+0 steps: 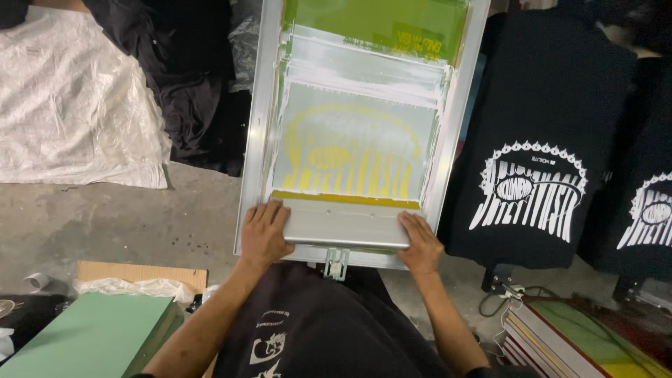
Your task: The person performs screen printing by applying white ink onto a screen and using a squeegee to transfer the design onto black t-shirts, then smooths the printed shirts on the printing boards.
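Both hands, left (264, 234) and right (421, 243), clamp the grey metal squeegee (344, 224) on the aluminium-framed printing screen (364, 140). Uneven pressure risks streaked white ink.

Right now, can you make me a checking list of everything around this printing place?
Surface: grey concrete floor, stained.
Job's things: metal-framed print screen smeared with white ink; squeegee lying across its near end.
Clutter: crumpled white plastic sheet; green board; stack of framed screens.
Hands: left hand and right hand each grip one end of the squeegee.
Cables: thin wires on the floor, right.
Surroundings: black shirts with white print laid out right; dark cloth pile behind.
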